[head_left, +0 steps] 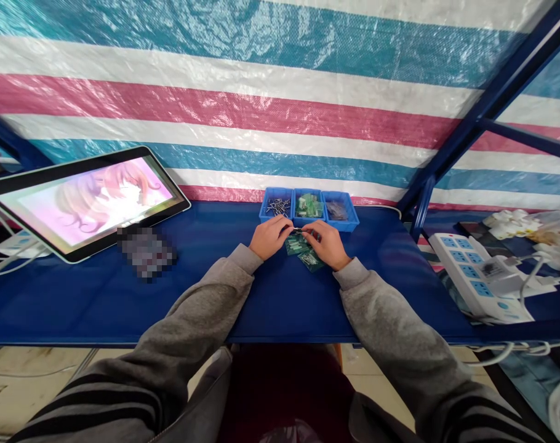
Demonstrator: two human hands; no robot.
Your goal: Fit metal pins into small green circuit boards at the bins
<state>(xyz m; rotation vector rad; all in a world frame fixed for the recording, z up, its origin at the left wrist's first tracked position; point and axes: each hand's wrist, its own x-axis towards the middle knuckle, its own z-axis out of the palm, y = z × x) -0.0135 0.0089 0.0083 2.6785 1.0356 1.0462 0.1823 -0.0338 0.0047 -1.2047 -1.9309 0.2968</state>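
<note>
My left hand (271,237) and my right hand (327,244) meet at the fingertips over the table, both pinched. Between them is a small dark part with a pale edge (298,229), too small to name. Just below the fingers, several small green circuit boards (311,261) lie on the blue table, partly covered by my right hand. Behind my hands stand three blue bins in a row. Small metal pieces fill the left bin (263,212), green boards the middle bin (310,220), and small dark pieces the right bin (352,216).
A tablet-like screen (95,203) leans at the left, with a pixelated item (148,253) before it. On the right, a white power strip (476,277) holds plugs and cables. Blue frame posts (450,144) and a striped tarp (261,111) border the blue table (289,314).
</note>
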